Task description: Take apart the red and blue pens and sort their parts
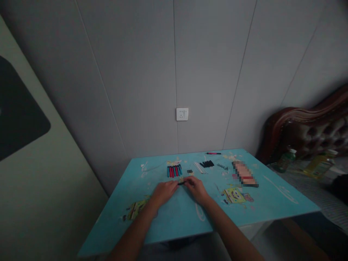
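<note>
Over the middle of the blue table (174, 221), my left hand (164, 192) and my right hand (196, 188) meet with fingers closed on a short, dark pen part (181, 183). It lies roughly level between both sets of fingertips; its finer details are too small to make out. Just beyond my hands is a row of red and blue pen barrels (174, 171). Small dark pieces (189, 171) sit to their right, followed by thin white sticks like pen refills (200, 168) and a group of black tube-like pieces (208, 164).
Farther right lie small coiled pieces like springs (222, 166) and tiny pale bits (224, 173). A red and black pen (213, 153) is at the back edge. A blurred-out pinkish flat item (244, 174) lies at right. Bottles (286, 160) stand beyond the table, by a leather headboard (312, 130).
</note>
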{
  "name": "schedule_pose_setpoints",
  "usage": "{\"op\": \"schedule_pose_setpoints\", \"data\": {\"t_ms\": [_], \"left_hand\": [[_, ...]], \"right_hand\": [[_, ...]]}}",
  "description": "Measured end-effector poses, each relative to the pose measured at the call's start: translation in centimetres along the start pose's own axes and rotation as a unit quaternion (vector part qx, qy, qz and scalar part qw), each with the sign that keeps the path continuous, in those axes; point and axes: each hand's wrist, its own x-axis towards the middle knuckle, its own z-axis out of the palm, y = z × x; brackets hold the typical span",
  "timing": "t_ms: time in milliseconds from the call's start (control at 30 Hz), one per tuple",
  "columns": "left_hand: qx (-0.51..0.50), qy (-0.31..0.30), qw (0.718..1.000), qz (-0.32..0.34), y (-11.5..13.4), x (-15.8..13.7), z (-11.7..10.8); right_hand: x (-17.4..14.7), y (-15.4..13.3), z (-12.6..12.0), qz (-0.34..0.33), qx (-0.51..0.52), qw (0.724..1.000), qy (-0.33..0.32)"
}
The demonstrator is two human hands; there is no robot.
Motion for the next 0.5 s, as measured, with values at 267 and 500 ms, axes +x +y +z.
{"op": "schedule_pose_setpoints", "data": {"t_ms": [267, 500], "left_hand": [[0.037, 0.017, 0.999, -0.012, -0.2, 0.2, 0.3], [0.013, 0.041, 0.999, 0.012, -0.4, -0.2, 0.8]], "right_hand": [[0.3, -1.5, 2.2, -0.014, -0.016, 1.0, 0.002], [-0.3, -2.4, 1.9, -0.032, -0.049, 0.998, -0.019]]}}
